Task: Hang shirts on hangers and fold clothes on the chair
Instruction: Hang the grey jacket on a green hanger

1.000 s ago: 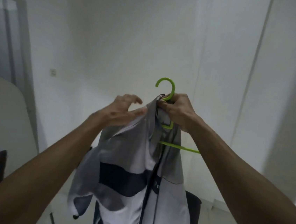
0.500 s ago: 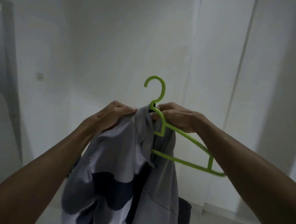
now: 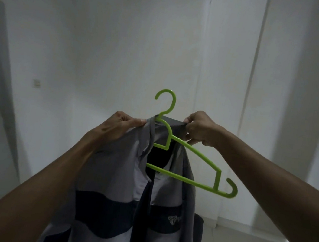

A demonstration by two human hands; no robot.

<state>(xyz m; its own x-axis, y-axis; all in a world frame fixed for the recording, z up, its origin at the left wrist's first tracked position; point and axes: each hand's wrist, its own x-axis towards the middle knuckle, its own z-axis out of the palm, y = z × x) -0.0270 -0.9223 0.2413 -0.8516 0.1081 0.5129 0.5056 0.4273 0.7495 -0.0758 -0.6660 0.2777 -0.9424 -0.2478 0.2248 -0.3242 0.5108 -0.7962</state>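
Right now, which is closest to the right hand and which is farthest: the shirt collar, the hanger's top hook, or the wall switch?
From the right hand:
1. Shirt collar, pinched in its fingers.
2. Hanger's top hook, just up-left.
3. Wall switch, far left on the back wall.

Left hand (image 3: 121,125): bare, no glove, no ring and no watch that can be seen.
Right hand (image 3: 199,130): bare also, nothing is worn on the fingers or on the wrist.
Left forearm (image 3: 49,184): uncovered from the wrist down to the lower edge of the view; no sleeve is seen.
Right forearm (image 3: 266,183): uncovered in the same way, no sleeve, no band.
Fingernails: short, seen on the left thumb.
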